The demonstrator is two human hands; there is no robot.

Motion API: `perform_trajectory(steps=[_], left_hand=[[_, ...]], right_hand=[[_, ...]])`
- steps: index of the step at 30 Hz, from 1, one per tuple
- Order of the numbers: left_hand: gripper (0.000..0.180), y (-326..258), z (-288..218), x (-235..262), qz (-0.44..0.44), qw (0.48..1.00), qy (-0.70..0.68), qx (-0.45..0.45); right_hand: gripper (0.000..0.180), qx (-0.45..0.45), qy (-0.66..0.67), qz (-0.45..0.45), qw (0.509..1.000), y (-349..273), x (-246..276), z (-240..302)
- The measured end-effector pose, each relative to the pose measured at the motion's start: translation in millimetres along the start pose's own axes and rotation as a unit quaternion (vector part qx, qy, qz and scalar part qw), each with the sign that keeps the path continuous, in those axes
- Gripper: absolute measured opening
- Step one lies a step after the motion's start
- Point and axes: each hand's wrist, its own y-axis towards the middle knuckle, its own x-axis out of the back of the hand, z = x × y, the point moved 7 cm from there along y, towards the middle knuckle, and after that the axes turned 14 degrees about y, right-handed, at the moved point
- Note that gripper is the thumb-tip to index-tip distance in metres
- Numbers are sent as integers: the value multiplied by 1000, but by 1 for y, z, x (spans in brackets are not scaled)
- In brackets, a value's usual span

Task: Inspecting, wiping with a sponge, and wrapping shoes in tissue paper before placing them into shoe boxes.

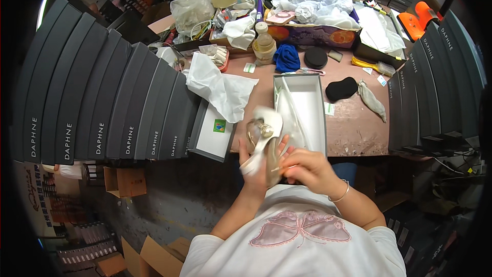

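shoe (264, 133), white with a metal ornament, is gripped by left hand (256, 166) from below; right hand (307, 169) is closed on its lower part. just behind, open shoe box (323, 118) holds white paper. its lid (212, 133) at left has a small green label.

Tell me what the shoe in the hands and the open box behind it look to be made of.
Shoe: pale, glossy, likely patent or synthetic leather, with a gold metallic-looking ornament; blur leaves it uncertain. Open box: matte dark-grey walls with straight folded edges, probably cardboard, lined with white tissue-like paper.
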Motion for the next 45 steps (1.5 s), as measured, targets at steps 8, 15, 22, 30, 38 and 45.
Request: perform_trajectory(steps=[8,15,22,30,38,45], left_hand=[[48,0,-4,48,-83,994,69,-3],[52,-10,-4,57,-154,965,213,-24],[57,-18,-22,53,-172,929,317,-87],[55,-25,-31,45,-179,915,343,-116],[44,-27,-44,39,-196,907,345,-143],[19,-16,-48,-8,-1,888,403,-220]], right_hand=[[30,-187,565,-263,759,-21,40,-54],[32,-228,572,-293,731,-41,51,-71],[33,-240,564,-303,729,-42,52,-74],[36,-244,557,-292,738,-43,49,-75],[29,-174,250,-286,909,-51,80,-66],[71,-36,-292,56,954,-32,68,16]])
